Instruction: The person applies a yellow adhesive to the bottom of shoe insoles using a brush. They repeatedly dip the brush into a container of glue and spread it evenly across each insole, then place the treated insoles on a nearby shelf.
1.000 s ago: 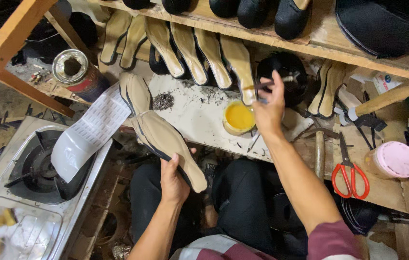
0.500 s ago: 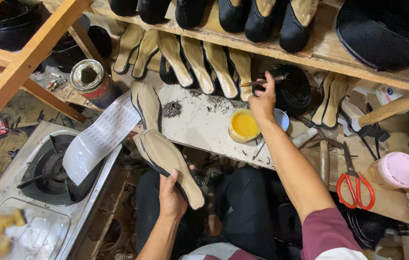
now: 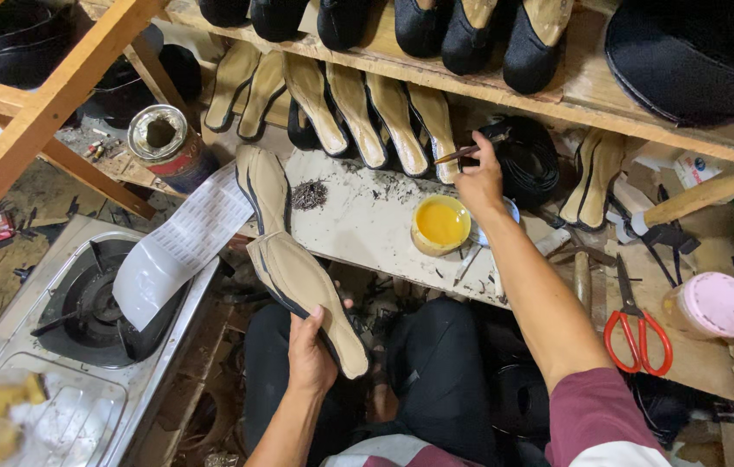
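Head view, left hand point(image 3: 311, 350) gripping sole point(image 3: 306, 290), right hand point(image 3: 479, 182) pinching brush point(image 3: 458, 156)

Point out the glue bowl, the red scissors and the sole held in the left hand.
glue bowl point(image 3: 441, 223), head view, on the yellow glue.
red scissors point(image 3: 638, 339), head view, on the handles.
sole point(image 3: 305, 285), head view, on its tan middle.

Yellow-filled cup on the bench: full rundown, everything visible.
The small round cup is an open, lidless container with a pale rim, holding an opaque orange-yellow liquid or paste; what it is cannot be told. It stands upright on the stained white bench top, near its front edge. Dark specks and scraps lie around it. The right hand, holding a thin brush-like stick, is just above and right of it, apart from the cup.
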`<state>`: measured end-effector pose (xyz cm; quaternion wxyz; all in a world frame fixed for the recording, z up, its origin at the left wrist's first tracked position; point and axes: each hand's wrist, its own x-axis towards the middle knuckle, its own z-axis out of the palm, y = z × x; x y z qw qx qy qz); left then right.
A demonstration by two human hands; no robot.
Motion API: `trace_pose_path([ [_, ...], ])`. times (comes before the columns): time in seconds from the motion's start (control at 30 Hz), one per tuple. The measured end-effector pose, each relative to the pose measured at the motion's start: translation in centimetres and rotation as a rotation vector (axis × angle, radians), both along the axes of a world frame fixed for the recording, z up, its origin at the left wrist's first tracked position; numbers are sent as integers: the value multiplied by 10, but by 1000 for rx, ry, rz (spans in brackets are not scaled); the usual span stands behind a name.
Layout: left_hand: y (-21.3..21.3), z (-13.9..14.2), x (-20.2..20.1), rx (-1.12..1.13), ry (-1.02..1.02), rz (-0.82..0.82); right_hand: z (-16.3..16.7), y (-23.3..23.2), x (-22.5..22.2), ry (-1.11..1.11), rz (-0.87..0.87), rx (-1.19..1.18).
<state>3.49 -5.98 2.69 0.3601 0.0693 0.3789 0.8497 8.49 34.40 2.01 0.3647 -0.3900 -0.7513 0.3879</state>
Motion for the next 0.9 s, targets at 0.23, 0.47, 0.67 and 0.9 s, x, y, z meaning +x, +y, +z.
trace_pose_path([
  [0.23,5,-3,2,-1,11,-9,-4,-1,9,-152,26,200],
  [0.47,8,-4,3,-6,13,-19,-1,-4,9,-191,44,335],
  [0.67,8,-2,2,-33,28,-38,9,-10,11,-253,56,388],
  [0.9,6,-6,-2,19,12,-34,16,-13,14,-245,72,459],
])
